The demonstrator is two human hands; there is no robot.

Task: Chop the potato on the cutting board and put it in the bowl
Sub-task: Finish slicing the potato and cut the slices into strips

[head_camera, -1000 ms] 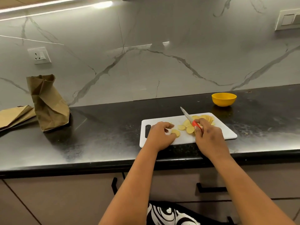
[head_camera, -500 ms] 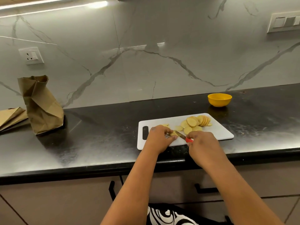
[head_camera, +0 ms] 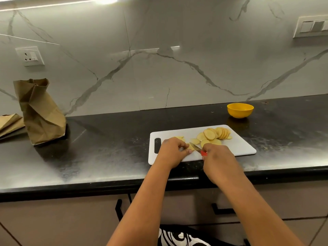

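A white cutting board [head_camera: 239,148] lies on the black counter near its front edge. A fanned pile of pale yellow potato slices [head_camera: 215,134] covers the board's far right part, with a few small pieces [head_camera: 180,138] further left. My left hand [head_camera: 172,150] pinches a potato slice [head_camera: 190,147] against the board. My right hand [head_camera: 217,158] grips a red-handled knife [head_camera: 195,147], whose blade points left onto that slice. A yellow bowl [head_camera: 240,110] stands behind the board to the right, and I see nothing in it.
A crumpled brown paper bag [head_camera: 40,112] stands at the counter's left, with a flat folded one [head_camera: 9,122] beside it. The marble wall carries a socket [head_camera: 30,55] and a switch plate [head_camera: 310,26]. Cabinet handles [head_camera: 220,209] sit below the counter edge.
My right hand drew the knife back from the sliced pile toward the board's front left. Its blade now meets the slice under my left fingers. The view shifted slightly.
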